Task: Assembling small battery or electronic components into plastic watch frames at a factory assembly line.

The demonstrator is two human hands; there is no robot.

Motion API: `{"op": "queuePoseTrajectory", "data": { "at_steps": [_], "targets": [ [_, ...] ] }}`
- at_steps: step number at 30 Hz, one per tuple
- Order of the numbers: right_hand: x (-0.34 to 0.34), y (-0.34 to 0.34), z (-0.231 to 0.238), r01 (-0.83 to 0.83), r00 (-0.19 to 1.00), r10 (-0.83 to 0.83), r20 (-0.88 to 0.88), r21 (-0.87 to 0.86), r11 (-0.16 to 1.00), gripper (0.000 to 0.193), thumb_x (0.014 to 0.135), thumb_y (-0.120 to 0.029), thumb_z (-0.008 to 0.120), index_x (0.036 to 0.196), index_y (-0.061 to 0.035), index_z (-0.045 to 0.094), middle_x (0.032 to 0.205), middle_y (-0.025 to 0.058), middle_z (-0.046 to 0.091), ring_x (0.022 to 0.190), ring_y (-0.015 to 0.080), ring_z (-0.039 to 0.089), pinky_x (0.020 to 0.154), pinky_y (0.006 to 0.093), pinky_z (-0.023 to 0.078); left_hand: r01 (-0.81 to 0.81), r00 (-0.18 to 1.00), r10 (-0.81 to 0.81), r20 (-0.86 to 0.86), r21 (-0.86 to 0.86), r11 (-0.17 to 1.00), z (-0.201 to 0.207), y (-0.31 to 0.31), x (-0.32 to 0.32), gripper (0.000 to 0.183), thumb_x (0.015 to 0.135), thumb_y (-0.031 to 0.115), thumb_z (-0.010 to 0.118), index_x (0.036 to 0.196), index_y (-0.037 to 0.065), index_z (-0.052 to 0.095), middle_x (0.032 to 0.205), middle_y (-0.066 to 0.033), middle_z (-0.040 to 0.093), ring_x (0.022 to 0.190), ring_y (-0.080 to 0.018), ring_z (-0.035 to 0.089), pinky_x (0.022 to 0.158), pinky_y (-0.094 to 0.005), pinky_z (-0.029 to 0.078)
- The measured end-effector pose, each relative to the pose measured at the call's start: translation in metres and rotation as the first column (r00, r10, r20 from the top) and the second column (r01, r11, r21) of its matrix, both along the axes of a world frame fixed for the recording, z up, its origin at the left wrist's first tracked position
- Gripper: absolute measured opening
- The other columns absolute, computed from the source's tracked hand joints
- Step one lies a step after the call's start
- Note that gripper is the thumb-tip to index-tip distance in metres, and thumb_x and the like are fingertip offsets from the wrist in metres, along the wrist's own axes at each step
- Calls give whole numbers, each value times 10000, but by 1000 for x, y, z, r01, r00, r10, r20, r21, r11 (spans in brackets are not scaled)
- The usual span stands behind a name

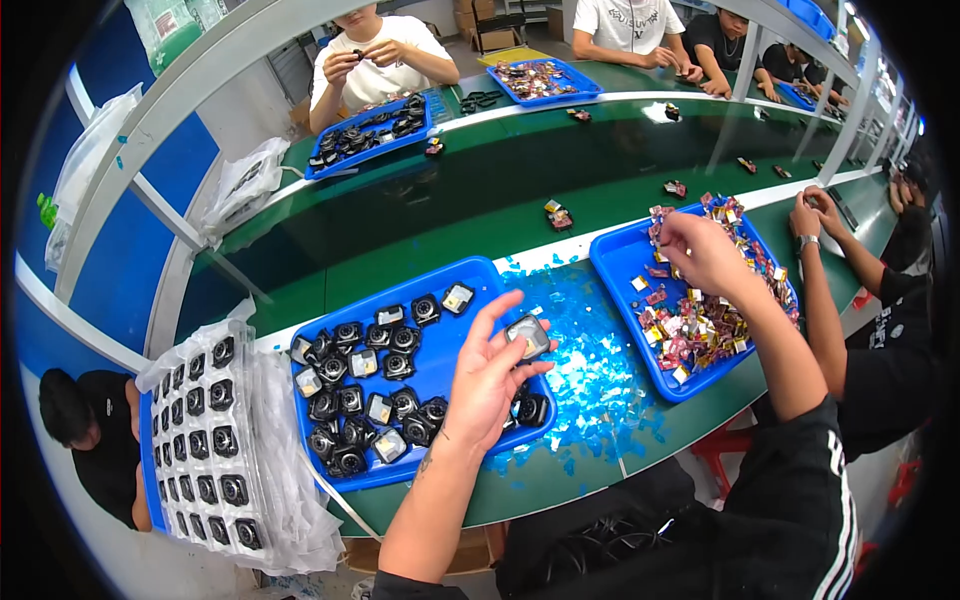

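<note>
My left hand (485, 375) grips a small square watch case (527, 338) with a grey, glassy face and dark rim, between thumb and fingers. Below and left of it lies a blue tray (455, 283) of black watch cases (403, 340), some showing round backs, others pale square faces. My right hand (705, 258) is over the far side of a second blue tray (618, 262), its fingers curled together in a pinch; whatever is between them is hidden. That tray holds a heap of small red, yellow and white electronic parts (690, 325).
Scraps of blue film (590, 370) litter the green table between the trays. At left, white moulded trays (215, 450) hold rows of watch cases. A dark green conveyor belt (420, 215) carries scattered parts (559, 215). Co-workers sit opposite and at right; another blue tray (370, 140) stands across the belt.
</note>
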State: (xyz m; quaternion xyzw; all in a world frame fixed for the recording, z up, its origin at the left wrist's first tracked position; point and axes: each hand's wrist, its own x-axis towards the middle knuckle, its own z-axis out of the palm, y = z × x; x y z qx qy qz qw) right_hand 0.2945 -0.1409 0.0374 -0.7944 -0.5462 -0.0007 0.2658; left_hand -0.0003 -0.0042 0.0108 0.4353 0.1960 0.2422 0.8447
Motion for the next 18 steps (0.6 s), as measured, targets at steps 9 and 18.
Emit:
{"op": "queuePoseTrajectory", "data": {
  "at_steps": [9, 18],
  "targets": [
    [-120, -10, 5, -45, 565, 266, -781, 293, 955, 111, 809, -51, 757, 861, -9, 669, 771, -3, 645, 685, 14, 566, 600, 172, 453, -14, 981, 182, -72, 901, 433, 2, -26, 8, 340, 728, 34, 790, 1058, 78, 718, 994, -37, 529, 747, -71, 532, 590, -203, 448],
    [-135, 3, -13, -85, 631, 291, -720, 308, 947, 99, 837, -64, 728, 836, 9, 660, 790, 30, 655, 703, 43, 580, 632, 198, 490, 10, 979, 147, -143, 751, 660, -18, -25, 11, 135, 813, 61, 747, 940, 22, 729, 920, -18, 586, 683, -16, 523, 544, -166, 405]
  ]
}}
